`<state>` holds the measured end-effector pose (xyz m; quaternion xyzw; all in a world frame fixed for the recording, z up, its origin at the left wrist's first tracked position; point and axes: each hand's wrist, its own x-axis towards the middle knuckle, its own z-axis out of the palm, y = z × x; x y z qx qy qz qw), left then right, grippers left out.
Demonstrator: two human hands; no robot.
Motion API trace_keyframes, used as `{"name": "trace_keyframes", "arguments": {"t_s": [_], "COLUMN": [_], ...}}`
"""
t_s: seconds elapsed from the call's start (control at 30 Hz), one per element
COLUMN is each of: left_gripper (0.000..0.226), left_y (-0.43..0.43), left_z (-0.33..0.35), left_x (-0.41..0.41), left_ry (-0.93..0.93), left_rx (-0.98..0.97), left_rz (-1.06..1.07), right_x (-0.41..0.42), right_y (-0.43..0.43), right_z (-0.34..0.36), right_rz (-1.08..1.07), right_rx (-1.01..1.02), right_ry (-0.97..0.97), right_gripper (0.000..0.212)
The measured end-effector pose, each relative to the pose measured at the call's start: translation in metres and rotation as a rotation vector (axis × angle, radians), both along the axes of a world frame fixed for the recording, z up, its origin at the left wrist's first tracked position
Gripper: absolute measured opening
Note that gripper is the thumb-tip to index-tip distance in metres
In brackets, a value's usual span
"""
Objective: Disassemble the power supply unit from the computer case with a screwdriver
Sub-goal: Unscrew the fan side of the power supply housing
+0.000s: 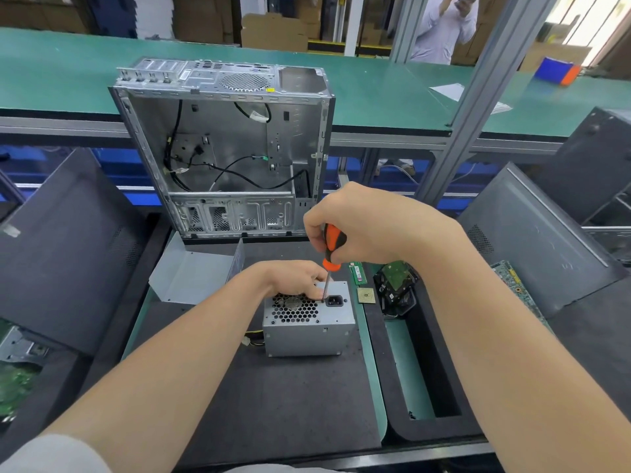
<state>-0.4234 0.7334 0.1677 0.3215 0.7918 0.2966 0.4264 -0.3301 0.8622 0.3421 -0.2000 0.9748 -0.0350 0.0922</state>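
**Power supply out on the mat, screwdriver set on it**

The power supply unit (307,322) sits on the dark mat (290,387) in front of the person, grille and socket face up, clear of the computer case (225,148) that lies open-sided behind it with loose black cables inside. The right hand (368,227) is closed round the orange-and-black handle of the screwdriver (332,247), which stands nearly upright with its tip down on the unit's top face, just left of the power socket (334,300). The left hand (293,279) rests on the top of the unit with its fingers bent down at the shaft (from here I cannot tell whether they pinch it or only touch it). A grey metal cover (194,278) lies to the left of the unit. To its right are a green memory stick (357,274), a small square chip (366,296) and a hard drive (396,288).
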Motion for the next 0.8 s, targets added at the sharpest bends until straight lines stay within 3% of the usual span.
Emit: {"name": "trace_keyframes", "arguments": {"t_s": [0.27,0.37,0.5,0.8], "left_gripper": [0.026,0.027,0.043,0.029], "left_y": [-0.002,-0.001,-0.008,-0.033], "left_z": [-0.005,-0.005,-0.007,-0.016], "left_x": [-0.002,-0.002,-0.002,0.003], "left_ry": [-0.037,-0.009,-0.004,0.295], "left_rx": [0.011,0.006,0.096,0.356], "left_rz": [0.022,0.02,0.098,-0.011], "right_x": [-0.003,-0.004,-0.004,0.001], "right_y": [0.002,0.004,0.005,0.006], "right_z": [-0.003,-0.007,-0.009,-0.003], "right_rz": [0.01,-0.04,-0.093,-0.072], "right_rx": [-0.014,0.003,-0.027,-0.061], "right_ry": [-0.003,0.009,0.065,0.075], "right_gripper": [0.035,0.023,0.017,0.01]}}
